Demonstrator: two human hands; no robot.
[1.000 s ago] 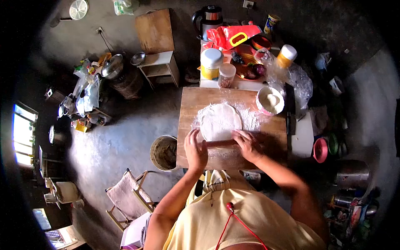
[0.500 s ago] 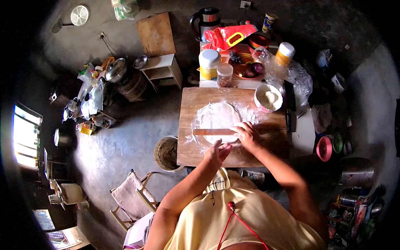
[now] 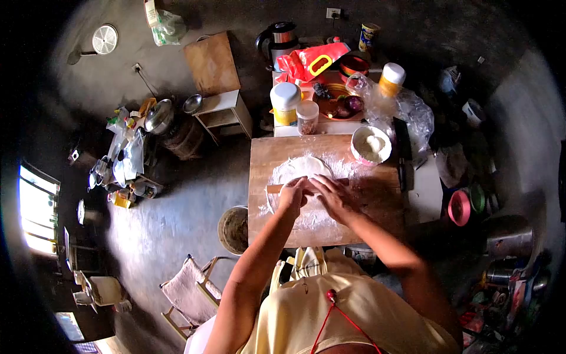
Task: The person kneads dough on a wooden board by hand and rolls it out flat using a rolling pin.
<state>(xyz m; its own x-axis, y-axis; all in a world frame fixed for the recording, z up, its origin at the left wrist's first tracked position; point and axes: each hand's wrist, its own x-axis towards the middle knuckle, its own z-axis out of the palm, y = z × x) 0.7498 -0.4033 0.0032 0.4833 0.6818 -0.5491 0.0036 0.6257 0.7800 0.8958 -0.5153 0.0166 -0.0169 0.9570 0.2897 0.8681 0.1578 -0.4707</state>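
Observation:
A flat round of dough [image 3: 303,166] lies on a flour-dusted wooden board [image 3: 380,206]. Across it runs a wooden rolling pin [image 3: 273,189], its left end showing past my fingers. My left hand [image 3: 293,193] is closed round the pin, left of the middle. Close beside it, my right hand [image 3: 337,199] lies over the pin with the fingers bent across it. Both hands cover the near part of the dough. At the board's far right corner stands a bowl [image 3: 355,148] holding white flour and a pale scoop or lump.
A knife [image 3: 402,171] lies along the board's right edge. Behind the board stand a lidded tub [image 3: 285,101], a clear jar [image 3: 307,118], a plate of vegetables [image 3: 323,109] and a red bag [image 3: 306,62]. A bucket [image 3: 234,212] sits on the floor at left.
My left hand, earlier raised off the pin with its palm turned up, has come down onto it. My right hand has shifted left along the pin. The view has tilted slightly.

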